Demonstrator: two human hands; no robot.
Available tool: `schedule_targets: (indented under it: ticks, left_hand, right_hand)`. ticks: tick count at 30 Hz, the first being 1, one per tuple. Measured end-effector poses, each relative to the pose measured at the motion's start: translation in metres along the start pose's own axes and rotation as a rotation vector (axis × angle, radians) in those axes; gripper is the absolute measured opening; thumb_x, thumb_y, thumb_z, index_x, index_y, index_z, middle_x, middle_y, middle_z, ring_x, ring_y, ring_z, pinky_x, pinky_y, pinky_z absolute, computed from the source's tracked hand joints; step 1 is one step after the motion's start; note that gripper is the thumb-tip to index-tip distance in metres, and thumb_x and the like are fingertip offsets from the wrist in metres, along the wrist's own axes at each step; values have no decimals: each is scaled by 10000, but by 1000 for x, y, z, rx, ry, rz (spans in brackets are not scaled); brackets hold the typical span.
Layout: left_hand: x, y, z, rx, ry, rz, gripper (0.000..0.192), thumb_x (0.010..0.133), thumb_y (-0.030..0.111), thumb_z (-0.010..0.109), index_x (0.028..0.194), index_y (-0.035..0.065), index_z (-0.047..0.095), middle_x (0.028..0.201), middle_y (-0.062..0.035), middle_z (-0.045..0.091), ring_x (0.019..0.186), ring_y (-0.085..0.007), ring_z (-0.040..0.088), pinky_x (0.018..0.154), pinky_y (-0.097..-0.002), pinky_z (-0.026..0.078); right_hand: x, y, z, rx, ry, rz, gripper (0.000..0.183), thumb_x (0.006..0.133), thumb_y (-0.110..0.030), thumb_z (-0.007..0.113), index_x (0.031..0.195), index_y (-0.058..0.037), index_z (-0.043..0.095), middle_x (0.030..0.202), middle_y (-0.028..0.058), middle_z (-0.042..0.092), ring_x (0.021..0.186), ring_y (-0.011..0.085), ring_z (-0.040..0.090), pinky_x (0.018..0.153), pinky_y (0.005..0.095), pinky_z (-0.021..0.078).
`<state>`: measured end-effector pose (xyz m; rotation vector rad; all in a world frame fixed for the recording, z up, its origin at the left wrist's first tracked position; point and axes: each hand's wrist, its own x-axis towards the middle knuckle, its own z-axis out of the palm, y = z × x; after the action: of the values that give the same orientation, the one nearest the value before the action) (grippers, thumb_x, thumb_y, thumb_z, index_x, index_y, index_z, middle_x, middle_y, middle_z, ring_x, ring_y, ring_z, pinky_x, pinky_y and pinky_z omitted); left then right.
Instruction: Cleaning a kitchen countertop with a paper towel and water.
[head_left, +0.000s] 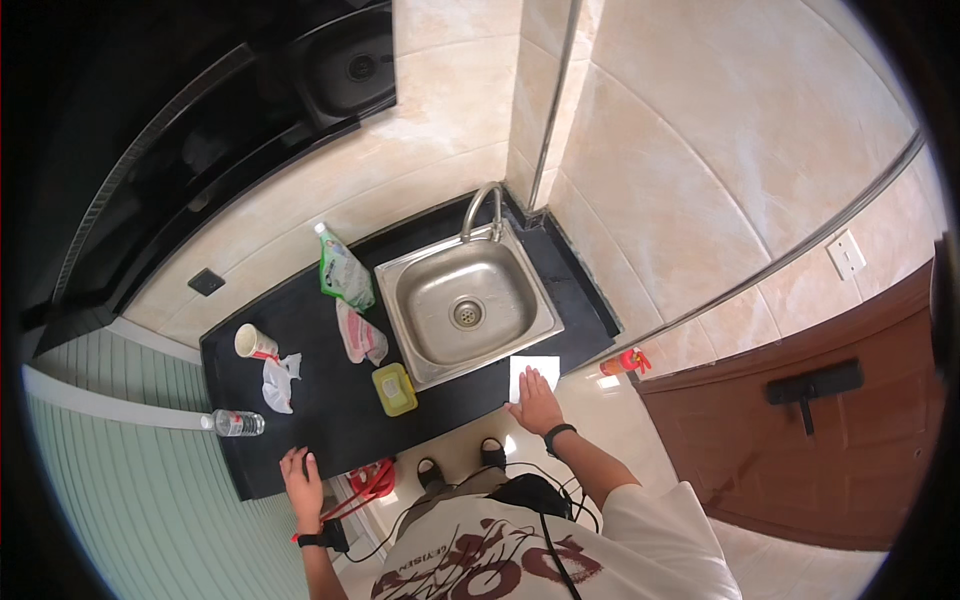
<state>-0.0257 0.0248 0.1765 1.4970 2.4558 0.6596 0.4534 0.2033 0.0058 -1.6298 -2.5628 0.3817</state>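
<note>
My right hand (537, 409) presses a white sheet (547, 367), a wipe or paper, against the front edge of the black countertop (334, 420), right of the sink. Its fingers lie flat over the sheet and point toward the wall. My left hand (303, 484) is empty, fingers slightly apart, at the counter's front left edge. Between the hands, a yellow-green plastic box (394, 390) with a pale lid lies beside the stainless steel sink (465, 300). Left of the sink, a folded pink and white cloth or packet (361, 336) touches a green and white pouch (345, 274) with a white cap.
A paper cup (256, 341), a crumpled white plastic bag (278, 386) and a clear bottle (238, 424) on its side occupy the counter's left end. A curved faucet (480, 214) rises behind the sink. A red fire extinguisher (625, 362) stands beyond the counter's right end. Cables (525, 465) hang at my waist.
</note>
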Motion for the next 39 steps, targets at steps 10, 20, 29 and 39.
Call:
schedule_targets:
  ticks: [10, 20, 29, 39]
  left_hand:
    - [16, 77, -4, -51, 26, -20, 310, 1024, 221, 526, 1183, -13, 653, 1291, -228, 572, 1244, -398, 525, 1156, -471, 321]
    - [12, 109, -1, -8, 21, -14, 314, 1029, 206, 505, 1179, -30, 649, 1280, -227, 579, 1244, -402, 527, 1177, -476, 293]
    - [9, 116, 13, -13, -2, -5, 300, 1022, 199, 510, 1169, -21, 652, 1274, -215, 587, 1239, -399, 534, 1183, -488, 288]
    - [8, 129, 26, -52, -33, 44, 282, 1012, 182, 512, 1154, -15, 655, 1239, -222, 599, 1204, -402, 548, 1176, -505, 291]
  right_hand:
    - [8, 97, -16, -22, 37, 107, 856, 974, -547, 503, 1482, 118, 324, 1567, 321, 278, 1469, 429, 274, 1222, 489, 202]
    - [19, 152, -19, -38, 61, 181, 895, 965, -597, 476, 1509, 91, 297, 1594, 300, 241, 1499, 420, 206, 1227, 540, 123]
    - [22, 118, -18, -70, 103, 155, 921, 947, -599, 505, 1489, 120, 310, 1565, 333, 274, 1484, 452, 223, 1223, 557, 125]
    - [1, 29, -2, 53, 80, -25, 920, 939, -594, 526, 1462, 138, 329, 1539, 380, 269, 1458, 507, 243, 1202, 598, 156]
